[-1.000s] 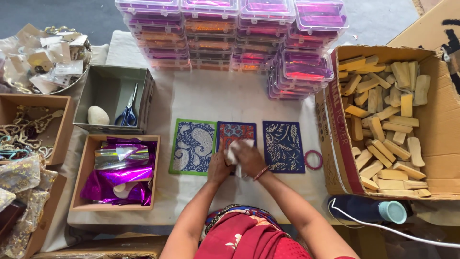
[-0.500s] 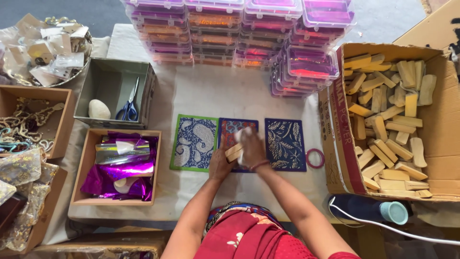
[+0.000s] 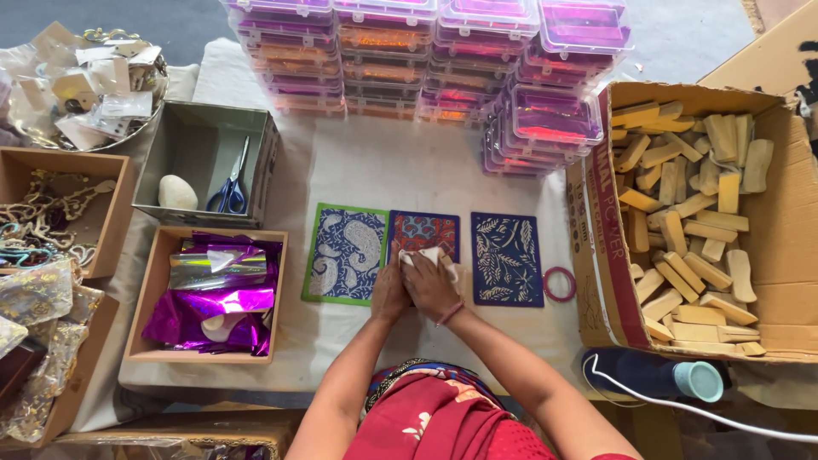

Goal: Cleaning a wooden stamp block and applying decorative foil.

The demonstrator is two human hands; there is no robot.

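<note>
Three patterned cards lie in a row on the white cloth: a green-edged paisley card (image 3: pixel 345 252), a blue and red middle card (image 3: pixel 424 232) and a dark blue leaf card (image 3: pixel 506 258). Both hands are pressed together over the lower part of the middle card. My left hand (image 3: pixel 388 292) and my right hand (image 3: pixel 431 285) hold a small white cloth (image 3: pixel 426 256) between their fingers. A red bangle is on my right wrist.
A pink ring (image 3: pixel 560 284) lies right of the cards. A cardboard box of wooden blocks (image 3: pixel 692 221) stands at right, stacked clear plastic boxes (image 3: pixel 426 51) at the back. Left: a tray with scissors and a stone (image 3: pixel 209 166), a box of purple foil (image 3: pixel 209 294), trays of trinkets (image 3: pixel 51 213).
The hands have kept working the white cloth over the middle card and shifted slightly toward me. The cards have stayed in place.
</note>
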